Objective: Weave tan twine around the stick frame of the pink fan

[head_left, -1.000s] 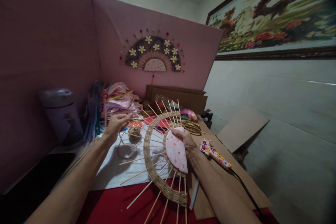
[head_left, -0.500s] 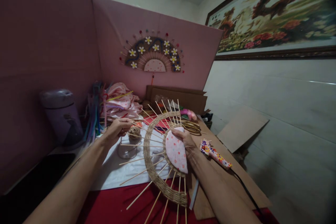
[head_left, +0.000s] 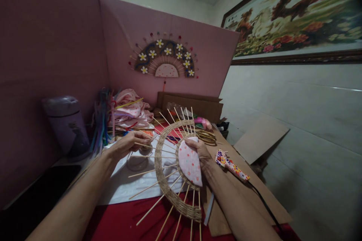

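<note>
My right hand (head_left: 199,152) grips a half-round fan frame, its thumb on the pink dotted fabric centre (head_left: 190,163). Thin wooden sticks (head_left: 151,209) fan out from that centre to the left, crossed by a curved band of woven twine (head_left: 160,162). On the frame's upper left, my left hand (head_left: 134,143) has its fingers pinched together at one of the sticks, short of the woven band. Whether twine is also between those fingertips is hidden. Behind the left hand, a ball of twine (head_left: 145,150) shows partly above a clear round holder (head_left: 137,162).
A flower-patterned glue gun (head_left: 232,165) with a black cord lies on brown cardboard (head_left: 254,192) at the right. Pink fabric (head_left: 131,109) is heaped at the back, beside a purple bottle (head_left: 66,128). A finished flowered fan (head_left: 166,58) hangs on the pink board.
My left hand has moved a little to the right along the stick, closer to the woven band, and covers more of the twine ball. My right hand and the fan frame have stayed put.
</note>
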Action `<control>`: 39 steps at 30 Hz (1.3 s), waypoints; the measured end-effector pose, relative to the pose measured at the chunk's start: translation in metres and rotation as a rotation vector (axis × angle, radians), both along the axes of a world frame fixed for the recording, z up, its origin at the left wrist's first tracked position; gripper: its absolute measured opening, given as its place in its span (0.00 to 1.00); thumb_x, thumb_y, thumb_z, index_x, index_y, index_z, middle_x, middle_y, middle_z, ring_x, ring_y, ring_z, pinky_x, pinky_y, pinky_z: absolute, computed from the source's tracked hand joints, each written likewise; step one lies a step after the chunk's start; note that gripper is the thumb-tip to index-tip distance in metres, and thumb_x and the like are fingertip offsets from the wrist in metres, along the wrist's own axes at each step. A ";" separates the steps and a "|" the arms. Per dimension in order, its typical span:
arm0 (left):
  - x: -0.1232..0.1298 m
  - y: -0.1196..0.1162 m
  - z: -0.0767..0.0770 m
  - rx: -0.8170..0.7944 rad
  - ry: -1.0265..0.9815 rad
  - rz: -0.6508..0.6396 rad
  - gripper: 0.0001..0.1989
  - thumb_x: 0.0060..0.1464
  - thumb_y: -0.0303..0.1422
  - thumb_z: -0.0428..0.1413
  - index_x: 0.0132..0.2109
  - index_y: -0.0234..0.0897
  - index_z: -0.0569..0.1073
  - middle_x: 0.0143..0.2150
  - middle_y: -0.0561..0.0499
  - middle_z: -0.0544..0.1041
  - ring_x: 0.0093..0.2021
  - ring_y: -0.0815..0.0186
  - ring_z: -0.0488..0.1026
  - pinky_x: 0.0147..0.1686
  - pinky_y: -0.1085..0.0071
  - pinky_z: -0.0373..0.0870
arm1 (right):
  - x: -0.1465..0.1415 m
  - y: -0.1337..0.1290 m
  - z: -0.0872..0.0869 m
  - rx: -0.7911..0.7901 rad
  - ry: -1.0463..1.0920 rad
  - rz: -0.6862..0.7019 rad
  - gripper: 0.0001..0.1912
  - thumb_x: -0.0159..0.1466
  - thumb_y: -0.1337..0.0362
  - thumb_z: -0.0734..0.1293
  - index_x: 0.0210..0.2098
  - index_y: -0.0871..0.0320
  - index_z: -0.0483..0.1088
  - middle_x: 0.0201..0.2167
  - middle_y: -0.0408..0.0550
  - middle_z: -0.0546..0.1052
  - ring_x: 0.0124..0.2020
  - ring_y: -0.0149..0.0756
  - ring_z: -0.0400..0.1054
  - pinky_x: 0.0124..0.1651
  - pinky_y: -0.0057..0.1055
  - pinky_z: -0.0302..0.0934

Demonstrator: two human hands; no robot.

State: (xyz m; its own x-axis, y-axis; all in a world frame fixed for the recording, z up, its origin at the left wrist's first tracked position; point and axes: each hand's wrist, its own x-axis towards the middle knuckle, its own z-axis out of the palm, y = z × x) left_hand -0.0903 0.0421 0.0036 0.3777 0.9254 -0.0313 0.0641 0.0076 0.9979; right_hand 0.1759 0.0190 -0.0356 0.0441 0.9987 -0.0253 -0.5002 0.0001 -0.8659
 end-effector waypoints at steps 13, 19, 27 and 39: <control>-0.012 0.008 -0.006 0.010 -0.072 0.046 0.08 0.38 0.31 0.63 0.29 0.32 0.76 0.17 0.58 0.58 0.17 0.78 0.45 0.19 0.75 0.38 | 0.001 0.002 -0.001 -0.024 -0.011 -0.010 0.09 0.46 0.70 0.73 0.25 0.61 0.69 0.17 0.43 0.74 0.18 0.31 0.67 0.24 0.27 0.63; -0.015 0.009 -0.006 -0.012 -0.123 0.040 0.10 0.38 0.32 0.63 0.29 0.30 0.75 0.18 0.57 0.61 0.18 0.79 0.49 0.18 0.77 0.41 | 0.002 0.001 -0.001 -0.018 -0.014 -0.004 0.09 0.46 0.70 0.73 0.25 0.62 0.69 0.18 0.45 0.75 0.18 0.33 0.68 0.24 0.28 0.63; -0.011 0.010 -0.006 -0.076 -0.249 0.113 0.16 0.45 0.42 0.59 0.27 0.30 0.71 0.18 0.59 0.54 0.17 0.78 0.46 0.15 0.79 0.39 | 0.001 0.002 0.000 -0.008 -0.018 -0.008 0.09 0.46 0.70 0.73 0.26 0.61 0.70 0.18 0.44 0.75 0.19 0.33 0.68 0.26 0.29 0.63; -0.012 0.006 0.003 0.109 -0.162 0.178 0.14 0.37 0.38 0.63 0.23 0.29 0.71 0.16 0.60 0.53 0.16 0.79 0.45 0.17 0.76 0.37 | -0.001 0.000 0.002 0.005 -0.051 -0.023 0.11 0.44 0.72 0.73 0.28 0.61 0.70 0.20 0.44 0.76 0.21 0.33 0.69 0.27 0.29 0.65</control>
State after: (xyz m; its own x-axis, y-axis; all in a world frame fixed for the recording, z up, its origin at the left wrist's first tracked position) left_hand -0.1024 0.0479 0.0070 0.2003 0.9724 0.1196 -0.0894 -0.1034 0.9906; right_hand 0.1748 0.0191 -0.0340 0.0680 0.9975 -0.0175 -0.4554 0.0154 -0.8902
